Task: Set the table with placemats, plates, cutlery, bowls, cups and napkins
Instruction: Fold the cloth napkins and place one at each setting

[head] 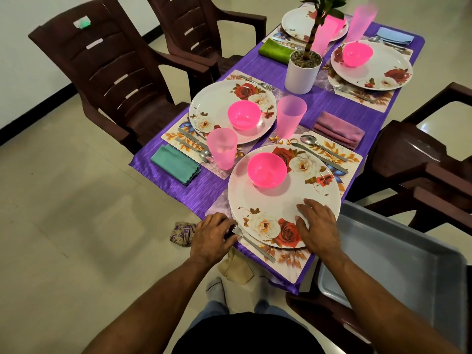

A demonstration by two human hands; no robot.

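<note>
Head view, looking down at a table (329,106) covered with a purple cloth and laid with four place settings.

Nearest the person, a floral placemat (286,261) carries a large white plate with roses (258,200). A bright pink bowl (267,169) sits on the far part of that plate. The right hand (318,226) lies flat on the plate's near right rim, fingers spread and relaxed, gripping nothing. The left hand (210,235) sits at the table's near left edge with its fingers curled around the tine end of a fork (252,242), which lies on the placemat just beside the plate's near rim. A spoon (323,146) and a knife (321,158) lie on the placemat beyond the plate on the right. A translucent pink cup (290,116) stands past the plate, and a folded mauve napkin (338,130) lies on the cloth to its right.

The setting to the left has another rose plate (212,108) with a pink bowl (244,114), a pink cup (221,148), cutlery, and a teal napkin (175,164).

Two further settings lie at the far end, with a green napkin (275,51) and a blue napkin (394,35). A white plant pot (301,72) stands mid-table.

Dark brown plastic chairs (107,72) surround the table. A grey tray (393,274) rests on the chair at lower right.
</note>
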